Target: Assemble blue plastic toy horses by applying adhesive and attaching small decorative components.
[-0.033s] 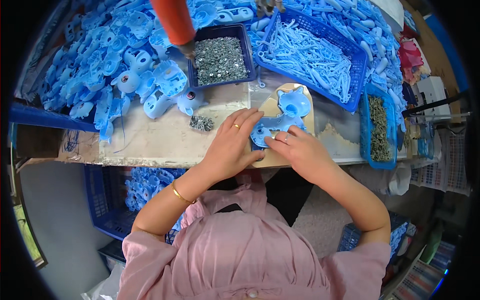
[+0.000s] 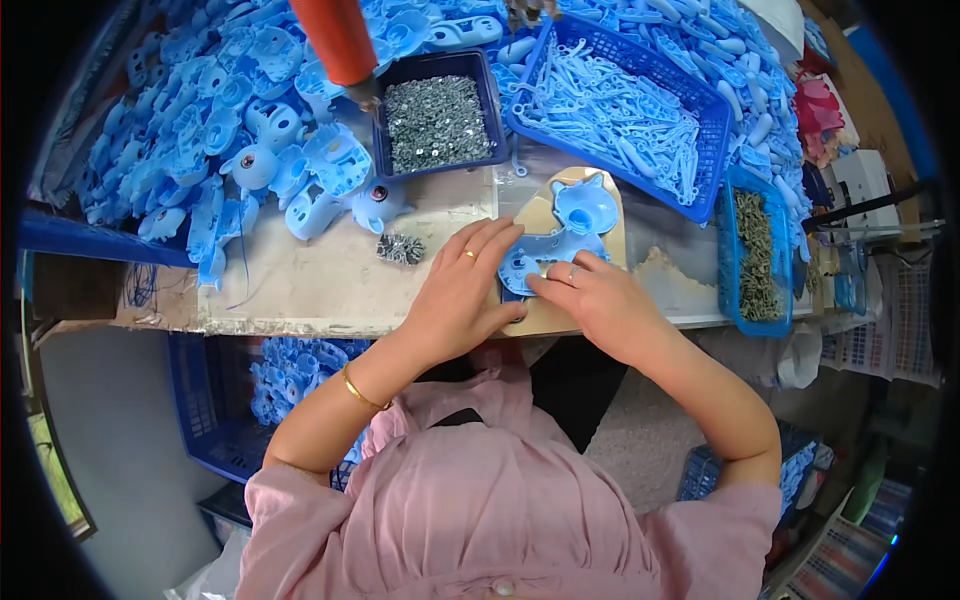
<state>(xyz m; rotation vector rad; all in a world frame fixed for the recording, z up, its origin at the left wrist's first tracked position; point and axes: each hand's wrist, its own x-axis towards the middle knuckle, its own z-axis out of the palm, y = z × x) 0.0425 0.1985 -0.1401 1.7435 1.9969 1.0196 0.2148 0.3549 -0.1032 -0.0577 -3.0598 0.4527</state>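
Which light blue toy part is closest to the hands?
The hollow piece on the tan board, with an eared, round cup at its far end. The left hand and right hand are right at it; the heaped parts lie farther away.

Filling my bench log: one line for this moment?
left hand: at left edge of hollow blue plastic shell; right hand: fingertips on shell; underneath: flat tan board

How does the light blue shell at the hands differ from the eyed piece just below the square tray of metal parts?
The shell lies hollow side up; the eyed piece shows an outer face with a dark eye.
The right hand touches the shell, while no hand is on the eyed piece.
Both are light blue.
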